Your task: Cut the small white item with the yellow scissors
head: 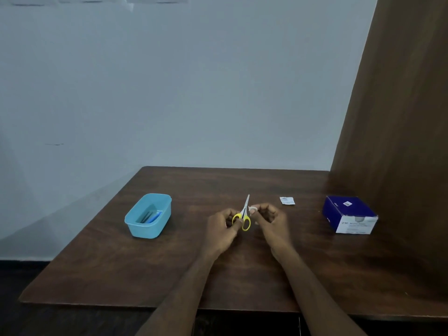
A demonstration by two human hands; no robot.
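The left hand (224, 225) gripped the yellow-handled scissors (243, 214), fingers through the loops, blades pointing up and away over the tabletop (169, 267). The right hand (269, 218) pinched a small white piece (252, 210) just beside the blades. With so little of the piece showing and the fingertips so close to the edge, a cut could probably nick a finger, or the piece could slip from the grip. A small packet (287, 200) lay near to the right, a blue box (349, 214) farther right, a blue tub (149, 215) well to the left. Nothing stood between the hands and these.
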